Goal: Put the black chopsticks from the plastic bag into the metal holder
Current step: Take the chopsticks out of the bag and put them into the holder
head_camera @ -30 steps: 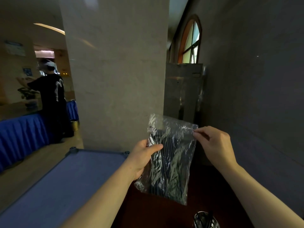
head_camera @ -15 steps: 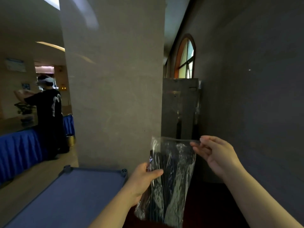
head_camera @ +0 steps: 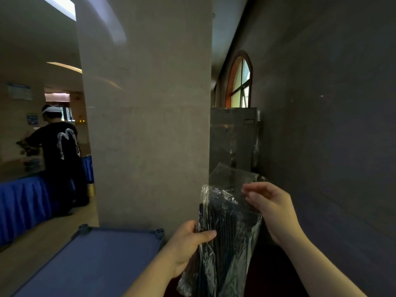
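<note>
sitting lower middle of the frame, the black chopsticks (head_camera: 222, 228) are bundled upright inside the clear plastic bag (head_camera: 227, 243), dark sticks showing through the crinkly film. the bag is held up in the air, and its bottom runs off the lower edge of the frame.

left hand (head_camera: 188, 245) grips the bag about halfway up its left side, thumb laid across the front and the other fingers wrapped behind, so it's holding the bag and the chopsticks through the plastic. right hand (head_camera: 270, 206) is up at the top right of the bag by the open mouth, its fingers (head_camera: 251, 190) loosely curled and blurry. they're right at the film, but honestly can't tell if they're pinching it or just touching.

below the bag there's a dark reddish counter (head_camera: 276, 273), pretty murky. to the lower left is a flat blue surface (head_camera: 90, 262) with grey corner caps. behind the bag stands a big beige stone pillar (head_camera: 145, 125) filling the middle of the frame. right of it is a grey metal cabinet (head_camera: 233, 136) with an arched window (head_camera: 241, 82) above it, and a dark wall (head_camera: 321, 103) takes up the right side.

far left, a person in a black shirt (head_camera: 62, 151) stands with their back turned beside a table with a blue skirt (head_camera: 21, 202).
</note>
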Tool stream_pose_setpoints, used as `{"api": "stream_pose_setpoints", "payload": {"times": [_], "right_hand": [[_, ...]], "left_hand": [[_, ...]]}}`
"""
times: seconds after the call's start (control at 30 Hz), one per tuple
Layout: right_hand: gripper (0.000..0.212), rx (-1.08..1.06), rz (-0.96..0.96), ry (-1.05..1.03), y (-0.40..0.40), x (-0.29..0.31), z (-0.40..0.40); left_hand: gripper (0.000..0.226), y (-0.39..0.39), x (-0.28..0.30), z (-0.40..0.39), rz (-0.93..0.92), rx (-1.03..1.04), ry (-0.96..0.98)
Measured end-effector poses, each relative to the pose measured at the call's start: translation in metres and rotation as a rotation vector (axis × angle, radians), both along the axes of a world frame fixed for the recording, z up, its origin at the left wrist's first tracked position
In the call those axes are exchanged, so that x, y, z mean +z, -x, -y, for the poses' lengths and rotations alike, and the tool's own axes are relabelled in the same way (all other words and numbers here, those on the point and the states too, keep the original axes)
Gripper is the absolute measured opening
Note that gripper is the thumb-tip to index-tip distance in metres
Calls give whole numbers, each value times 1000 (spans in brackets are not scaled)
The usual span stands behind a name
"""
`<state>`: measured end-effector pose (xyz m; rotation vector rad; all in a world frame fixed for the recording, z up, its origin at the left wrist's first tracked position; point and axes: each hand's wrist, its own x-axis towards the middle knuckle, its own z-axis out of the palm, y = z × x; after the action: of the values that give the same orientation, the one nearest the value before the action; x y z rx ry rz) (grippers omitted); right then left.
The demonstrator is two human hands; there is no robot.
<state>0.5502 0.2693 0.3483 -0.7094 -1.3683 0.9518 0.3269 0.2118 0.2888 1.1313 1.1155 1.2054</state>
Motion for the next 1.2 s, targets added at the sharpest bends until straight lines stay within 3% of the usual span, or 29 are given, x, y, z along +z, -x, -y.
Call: {"api": "stream_pose_setpoints", "payload": {"times": [0.1,0.2,0.4,0.6,0.87,1.2], "right_hand": [[31,-101,315,-171,4,4,4],[30,-180,444,-255,8,10,7],[32,-80,665,-121,9,22,13],[27,-77,790,-149,14,14,20],[8,149,1000,-11,16,2,20],[14,217,1187,38,24,-27,15]], "left_hand": [[36,2,1,1,5,-4,4],[34,4,1,4,-18,-31,-3],[25,7,-7,9,-67,-26,-30],[25,6,-22,16,-98,36,-17],[24,7,-39,25,-106,45,15],[17,4,-58,40,-13,-23,15]]}}
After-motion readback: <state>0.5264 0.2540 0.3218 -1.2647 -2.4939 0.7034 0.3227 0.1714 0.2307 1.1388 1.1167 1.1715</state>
